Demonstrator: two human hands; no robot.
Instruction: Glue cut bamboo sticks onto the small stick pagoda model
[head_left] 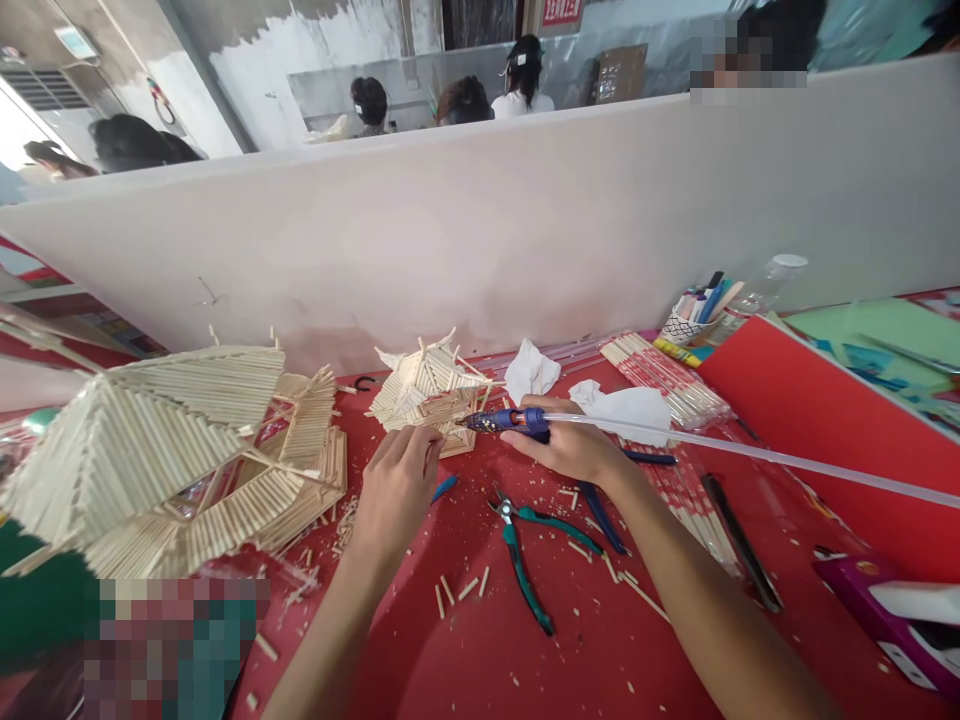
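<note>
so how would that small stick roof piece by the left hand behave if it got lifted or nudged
The small stick roof piece is probably light, being thin sticks with open gaps. It looks fragile: stick ends jut out at the corners and could snap. Pushed, it would likely slide rather than roll, as its base sits flat on the red table.

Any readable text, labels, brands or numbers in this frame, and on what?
None can be read.
Red sign on the far wall: white characters, cut off and blurred.
Wall sign at top left: marks too small.
Glue gun in the right hand: speckled, no legible brand.
Chopstick packs: print too small.
</note>
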